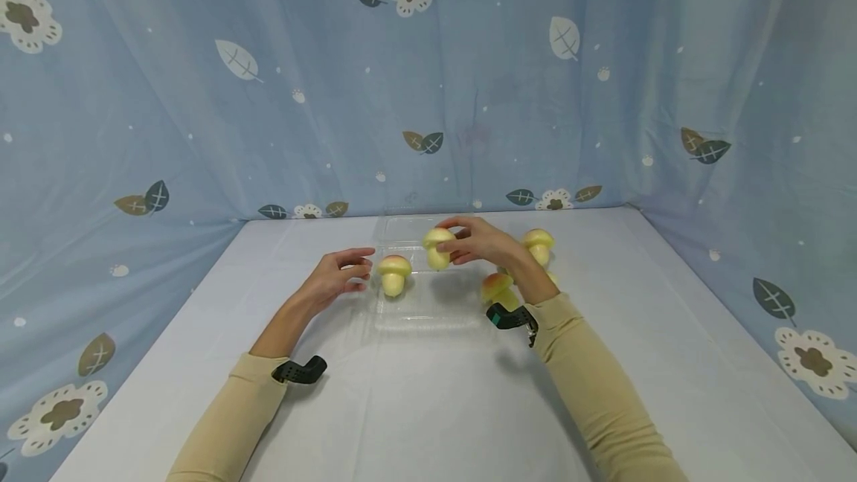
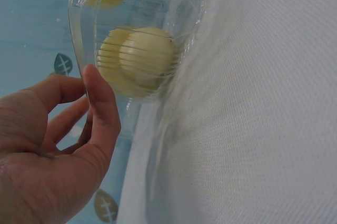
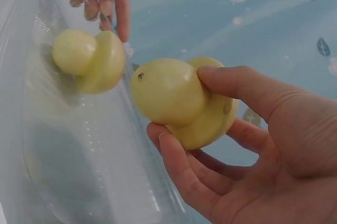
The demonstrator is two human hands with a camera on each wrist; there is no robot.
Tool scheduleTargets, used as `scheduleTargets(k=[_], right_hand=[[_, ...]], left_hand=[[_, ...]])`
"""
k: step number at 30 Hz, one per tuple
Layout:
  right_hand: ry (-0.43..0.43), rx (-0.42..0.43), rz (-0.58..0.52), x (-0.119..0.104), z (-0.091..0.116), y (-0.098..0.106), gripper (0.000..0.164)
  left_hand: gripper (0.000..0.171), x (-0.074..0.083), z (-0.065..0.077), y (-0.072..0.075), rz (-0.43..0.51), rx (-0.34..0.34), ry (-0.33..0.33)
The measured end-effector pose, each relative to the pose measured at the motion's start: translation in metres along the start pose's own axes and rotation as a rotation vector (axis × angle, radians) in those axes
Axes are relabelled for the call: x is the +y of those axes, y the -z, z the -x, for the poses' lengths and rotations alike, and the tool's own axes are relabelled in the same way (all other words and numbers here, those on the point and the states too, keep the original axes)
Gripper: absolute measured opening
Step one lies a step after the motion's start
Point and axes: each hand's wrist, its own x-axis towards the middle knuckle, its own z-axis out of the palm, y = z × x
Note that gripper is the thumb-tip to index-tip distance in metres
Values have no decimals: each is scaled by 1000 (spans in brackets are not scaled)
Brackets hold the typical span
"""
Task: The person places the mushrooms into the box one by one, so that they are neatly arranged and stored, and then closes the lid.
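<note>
A yellow toy mushroom [image 3: 168, 92] is held between the thumb and fingers of my right hand [image 1: 478, 240], above a clear plastic box [image 1: 428, 322]. Inside the box, at its left side, stands another toy mushroom [image 1: 393, 275] with a reddish top. My left hand [image 2: 58, 145] pinches the box's left rim, thumb on one side and fingers on the other. To the right of the box, partly behind my right wrist, are more mushrooms, one with a reddish cap [image 1: 497, 288] and one farther back [image 1: 538, 244].
The box's clear lid [image 1: 418, 229] stands open at the back. A white cloth covers the table [image 1: 428, 407]. Behind and at the sides hangs a blue curtain [image 1: 321, 95] with leaf and flower prints. Both wrists wear black camera mounts [image 1: 300, 370].
</note>
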Motion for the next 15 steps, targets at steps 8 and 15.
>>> scheduleTargets(k=[8,15], right_hand=[[-5,-9,-23,3,-7,-7,54],[-21,-23,-26,5,-12,-9,53]], left_hand=[[52,1,1,-1,-2,-5,-2],[52,0,2,-1,1,-10,-11]])
